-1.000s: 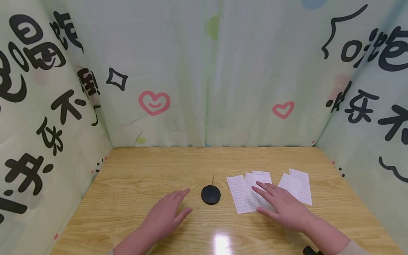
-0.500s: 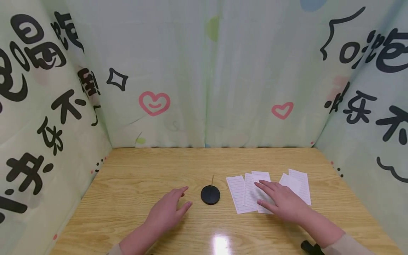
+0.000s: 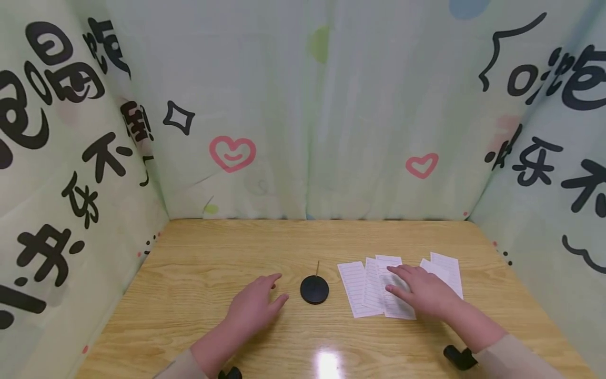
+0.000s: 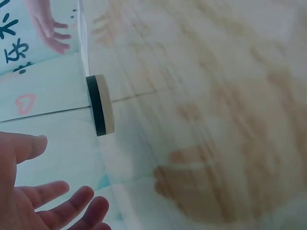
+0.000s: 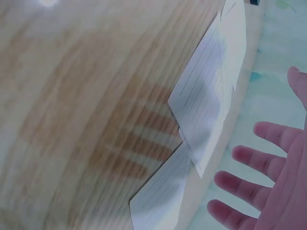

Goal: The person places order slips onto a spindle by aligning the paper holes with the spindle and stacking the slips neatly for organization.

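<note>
A printed curtain encloses the far edge and both sides of a wood-grain counter. Over it reach two bare hands, with everything that matters lying between or just beyond them. The right hand is the one near the paper: in the head view it covers part of the lined sheets, and in the right wrist view its fingers are spread wide, hold nothing and look clear of the paper. The left hand stands on the other side, thumb well parted from the fingers, also holding nothing.

The sheets lie flat in two groups. A fan of three overlapping lined slips sits ahead of the right hand and to its left; a loose pair lies beyond it, toward the right, partly hidden behind the hand. The slips' long axes run roughly away from the person, far ends leaning a little left.

Left of the fan, apart from it, is a round black base. It lies between the hands, nearer the left hand, just past its thumb and fingertips, without contact. Smallest is the thin rod on that base, which appears upright, crosswise to the flat paper.
</note>
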`<state>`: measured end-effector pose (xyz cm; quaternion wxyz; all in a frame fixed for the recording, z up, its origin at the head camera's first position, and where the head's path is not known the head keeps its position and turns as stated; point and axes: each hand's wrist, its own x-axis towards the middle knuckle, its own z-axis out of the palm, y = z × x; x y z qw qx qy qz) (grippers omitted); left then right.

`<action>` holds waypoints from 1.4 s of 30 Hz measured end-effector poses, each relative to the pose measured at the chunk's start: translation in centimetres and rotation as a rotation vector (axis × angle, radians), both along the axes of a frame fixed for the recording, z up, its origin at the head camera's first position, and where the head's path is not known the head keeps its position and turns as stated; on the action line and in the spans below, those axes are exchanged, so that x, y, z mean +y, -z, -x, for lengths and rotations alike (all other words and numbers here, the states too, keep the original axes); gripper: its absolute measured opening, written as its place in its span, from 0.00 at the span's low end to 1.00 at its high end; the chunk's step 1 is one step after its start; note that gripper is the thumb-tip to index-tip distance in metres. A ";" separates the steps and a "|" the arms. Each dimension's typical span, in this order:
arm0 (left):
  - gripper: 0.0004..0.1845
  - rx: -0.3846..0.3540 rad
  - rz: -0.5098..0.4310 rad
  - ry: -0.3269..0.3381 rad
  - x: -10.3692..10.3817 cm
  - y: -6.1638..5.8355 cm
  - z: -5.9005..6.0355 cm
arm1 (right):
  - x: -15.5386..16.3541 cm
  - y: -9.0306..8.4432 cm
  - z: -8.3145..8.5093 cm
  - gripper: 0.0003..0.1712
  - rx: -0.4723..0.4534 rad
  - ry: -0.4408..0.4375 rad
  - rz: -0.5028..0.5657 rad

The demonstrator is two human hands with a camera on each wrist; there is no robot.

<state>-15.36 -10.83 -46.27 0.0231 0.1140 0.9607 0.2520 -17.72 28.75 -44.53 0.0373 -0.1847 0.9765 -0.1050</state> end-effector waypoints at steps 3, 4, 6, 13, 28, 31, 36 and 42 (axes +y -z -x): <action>0.30 -0.011 0.013 0.024 0.4 0.3 0.3 | 0.4 0.3 0.4 0.37 -0.018 0.028 -0.007; 0.30 -0.013 0.015 0.035 0.5 0.3 0.4 | 0.6 0.4 0.5 0.37 -0.026 0.036 -0.008; 0.30 -0.014 0.020 0.054 0.7 0.5 0.5 | 0.8 0.5 0.7 0.36 -0.032 0.049 -0.011; 0.31 -0.018 0.054 0.069 1.3 0.2 0.8 | 1.3 0.7 2.1 0.34 -0.040 0.051 -0.026; 0.34 -0.082 0.149 0.140 2.4 1.2 2.7 | 1.8 1.1 4.6 0.37 -0.112 0.119 -0.024; 0.35 -0.102 0.151 0.142 2.7 0.9 2.8 | 1.8 1.2 4.8 0.37 -0.104 0.120 -0.026; 0.35 -0.127 0.156 0.139 3.0 0.9 3.1 | 1.7 1.3 5.0 0.38 -0.108 0.112 -0.033; 0.36 -0.132 0.185 0.152 3.5 1.0 3.8 | 1.6 1.6 5.1 0.40 -0.118 0.128 -0.047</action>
